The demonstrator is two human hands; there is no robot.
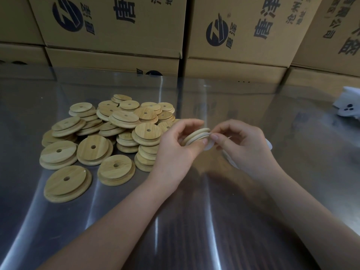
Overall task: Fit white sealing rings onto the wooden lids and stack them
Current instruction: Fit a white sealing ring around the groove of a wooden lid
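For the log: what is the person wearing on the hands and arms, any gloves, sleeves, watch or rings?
Nothing worn shows. The left hand and right hand are ungloved, no rings seen; both forearms are uncovered to the frame edge: no sleeve, watch or bracelet.

The wooden lid [196, 136] shows only its rim, its faces covered by the left hand [175, 149] and right hand [243, 147]. The white sealing ring [209, 146] peeks out as a pale sliver, its seating unclear. White pieces [269, 145] under the right hand, possibly more rings, are mostly hidden; the white object [348, 104] at far right and the cardboard boxes [116, 26] are cut off by the edges.
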